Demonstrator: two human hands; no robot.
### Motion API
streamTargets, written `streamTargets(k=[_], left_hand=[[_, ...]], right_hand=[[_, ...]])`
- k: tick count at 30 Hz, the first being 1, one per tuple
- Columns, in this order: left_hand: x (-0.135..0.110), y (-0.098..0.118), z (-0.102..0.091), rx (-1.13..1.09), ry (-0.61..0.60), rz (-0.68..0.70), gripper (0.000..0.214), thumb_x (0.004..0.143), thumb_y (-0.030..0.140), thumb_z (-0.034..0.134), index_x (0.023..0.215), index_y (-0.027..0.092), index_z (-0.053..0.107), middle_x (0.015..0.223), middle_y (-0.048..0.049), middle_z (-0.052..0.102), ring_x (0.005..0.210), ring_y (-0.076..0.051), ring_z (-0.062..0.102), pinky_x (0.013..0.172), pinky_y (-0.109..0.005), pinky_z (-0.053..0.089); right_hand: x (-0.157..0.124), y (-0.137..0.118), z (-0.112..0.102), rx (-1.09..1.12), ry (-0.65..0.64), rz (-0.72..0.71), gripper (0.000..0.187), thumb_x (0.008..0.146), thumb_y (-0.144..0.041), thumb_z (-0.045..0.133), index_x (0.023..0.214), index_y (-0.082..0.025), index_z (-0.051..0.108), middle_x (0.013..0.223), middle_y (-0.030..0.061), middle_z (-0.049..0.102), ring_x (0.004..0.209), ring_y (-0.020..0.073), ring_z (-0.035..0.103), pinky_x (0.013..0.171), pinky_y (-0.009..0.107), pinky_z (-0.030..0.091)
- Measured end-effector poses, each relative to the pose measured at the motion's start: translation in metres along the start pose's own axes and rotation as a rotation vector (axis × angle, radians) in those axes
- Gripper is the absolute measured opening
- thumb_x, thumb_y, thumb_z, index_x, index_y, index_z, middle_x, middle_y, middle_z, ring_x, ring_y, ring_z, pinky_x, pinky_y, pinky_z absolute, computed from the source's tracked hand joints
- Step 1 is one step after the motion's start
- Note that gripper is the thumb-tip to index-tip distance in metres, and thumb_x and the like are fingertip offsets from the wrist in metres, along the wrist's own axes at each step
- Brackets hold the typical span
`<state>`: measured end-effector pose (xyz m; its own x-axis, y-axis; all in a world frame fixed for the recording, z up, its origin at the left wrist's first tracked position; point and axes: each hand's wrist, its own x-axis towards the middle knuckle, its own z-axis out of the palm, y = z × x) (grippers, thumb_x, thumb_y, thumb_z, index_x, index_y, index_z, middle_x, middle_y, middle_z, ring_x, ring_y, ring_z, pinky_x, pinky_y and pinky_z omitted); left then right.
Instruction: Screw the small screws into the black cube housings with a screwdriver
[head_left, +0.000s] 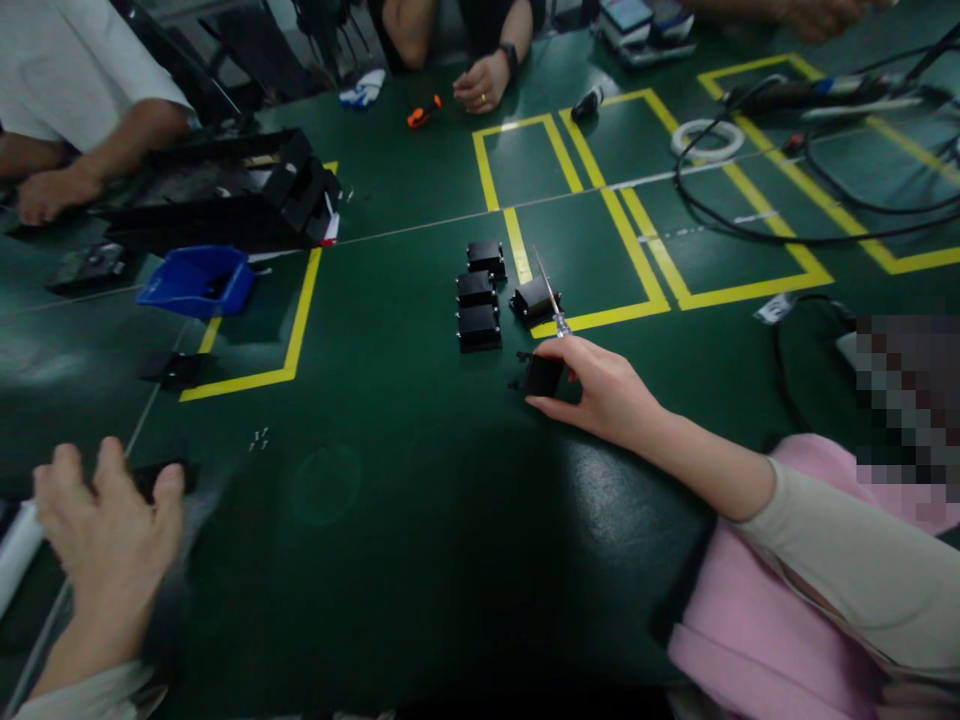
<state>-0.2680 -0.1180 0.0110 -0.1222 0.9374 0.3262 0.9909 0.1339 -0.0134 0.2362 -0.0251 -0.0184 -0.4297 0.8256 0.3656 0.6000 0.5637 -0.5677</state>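
Observation:
My right hand (600, 390) is closed at mid-table, pinching a small black box-shaped part (544, 378) between thumb and fingers. A thin screwdriver (559, 322) juts up and away from the same hand, its metal shaft pointing to the far side. Just beyond, one similar black part (534, 298) lies tilted, beside a column of three more, the nearest being a black part (479, 327). At the lower left, my left hand (112, 530) has its fingers spread over a dark part (161, 478), mostly hidden by the fingers; contact is unclear.
Small screws (259, 439) lie scattered left of centre. Beyond them are a blue bin (199, 280), another black part (174, 370) and a long black tray (225, 195). Cables (750, 235) and a white ring (706, 140) lie far right. Co-workers' hands (481, 82) rest across the table.

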Motion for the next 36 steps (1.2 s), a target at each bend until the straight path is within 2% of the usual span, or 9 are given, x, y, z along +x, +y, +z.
streamTargets(k=[2, 6, 9, 12, 16, 20, 24, 30, 36], left_hand=[[0.009, 0.031, -0.002, -0.019, 0.062, 0.071, 0.07, 0.096, 0.043, 0.058, 0.158, 0.023, 0.033, 0.17, -0.0148, 0.022, 0.155, -0.048, 0.022, 0.123, -0.069, 0.024], [0.029, 0.118, -0.007, -0.314, 0.002, 0.272, 0.039, 0.098, 0.037, 0.061, 0.135, 0.024, 0.058, 0.145, -0.01, 0.057, 0.139, -0.034, 0.051, 0.117, -0.057, 0.041], [0.038, 0.189, -0.005, -0.653, -0.186, 0.377, 0.024, 0.098, 0.034, 0.062, 0.12, 0.024, 0.062, 0.132, -0.007, 0.064, 0.126, -0.025, 0.06, 0.108, -0.045, 0.05], [0.041, 0.248, 0.003, -1.011, -0.398, 0.327, 0.023, 0.095, 0.036, 0.066, 0.114, 0.022, 0.061, 0.127, -0.0083, 0.066, 0.117, -0.023, 0.065, 0.096, -0.038, 0.057], [0.044, 0.297, 0.013, -1.318, -0.546, 0.259, 0.03, 0.089, 0.033, 0.073, 0.11, 0.02, 0.056, 0.113, -0.007, 0.069, 0.1, -0.018, 0.07, 0.088, -0.032, 0.057], [0.051, 0.311, 0.016, -1.342, -0.477, 0.268, 0.018, 0.091, 0.028, 0.066, 0.103, 0.019, 0.056, 0.094, -0.0015, 0.065, 0.082, -0.012, 0.065, 0.076, -0.026, 0.055], [0.056, 0.306, 0.015, -1.222, -0.373, 0.408, 0.012, 0.097, 0.024, 0.059, 0.108, 0.02, 0.059, 0.102, -0.0022, 0.066, 0.09, -0.013, 0.065, 0.08, -0.025, 0.054], [0.049, 0.303, 0.019, -0.842, -0.108, 0.654, 0.041, 0.09, 0.036, 0.072, 0.123, 0.02, 0.053, 0.124, -0.0119, 0.062, 0.12, -0.026, 0.06, 0.095, -0.04, 0.057], [0.048, 0.307, 0.018, -0.649, 0.079, 0.726, 0.044, 0.094, 0.044, 0.068, 0.127, 0.018, 0.054, 0.12, -0.0126, 0.067, 0.116, -0.027, 0.063, 0.1, -0.041, 0.053]], right_hand=[[0.0, -0.001, 0.0, -0.034, 0.007, -0.005, 0.033, 0.088, -0.032, 0.069, 0.116, -0.023, 0.055, 0.108, 0.0096, 0.071, 0.096, 0.0244, 0.07, 0.076, 0.036, 0.057], [-0.001, -0.003, -0.002, -0.108, 0.025, -0.049, 0.029, 0.088, -0.032, 0.068, 0.112, -0.021, 0.055, 0.103, 0.0106, 0.071, 0.092, 0.0251, 0.07, 0.074, 0.036, 0.055], [-0.001, -0.005, -0.003, -0.141, 0.034, -0.078, 0.026, 0.089, -0.032, 0.067, 0.108, -0.02, 0.055, 0.098, 0.0102, 0.07, 0.087, 0.0245, 0.069, 0.07, 0.035, 0.054], [-0.001, -0.006, -0.002, -0.15, 0.036, -0.069, 0.024, 0.09, -0.032, 0.066, 0.108, -0.021, 0.055, 0.098, 0.0095, 0.07, 0.087, 0.0238, 0.069, 0.069, 0.033, 0.053], [-0.003, -0.005, 0.001, -0.12, 0.068, -0.053, 0.025, 0.091, -0.033, 0.066, 0.109, -0.023, 0.053, 0.1, 0.0087, 0.07, 0.09, 0.0238, 0.07, 0.067, 0.032, 0.052], [-0.001, -0.006, 0.0, 0.023, 0.088, -0.01, 0.028, 0.089, -0.034, 0.07, 0.109, -0.023, 0.053, 0.1, 0.0071, 0.069, 0.084, 0.0207, 0.068, 0.067, 0.031, 0.053], [0.003, -0.008, -0.001, 0.367, 0.069, 0.12, 0.014, 0.09, -0.024, 0.064, 0.098, -0.023, 0.052, 0.083, -0.0002, 0.063, 0.066, 0.0118, 0.06, 0.061, 0.025, 0.052], [0.007, -0.009, 0.002, 0.808, 0.045, 0.341, 0.021, 0.085, -0.024, 0.069, 0.093, -0.024, 0.049, 0.075, -0.0048, 0.061, 0.063, 0.0113, 0.069, 0.057, 0.023, 0.056], [0.011, -0.01, 0.001, 0.95, 0.099, 0.422, 0.027, 0.08, -0.024, 0.075, 0.091, -0.023, 0.051, 0.076, -0.0064, 0.059, 0.06, 0.0092, 0.067, 0.063, 0.026, 0.061]])
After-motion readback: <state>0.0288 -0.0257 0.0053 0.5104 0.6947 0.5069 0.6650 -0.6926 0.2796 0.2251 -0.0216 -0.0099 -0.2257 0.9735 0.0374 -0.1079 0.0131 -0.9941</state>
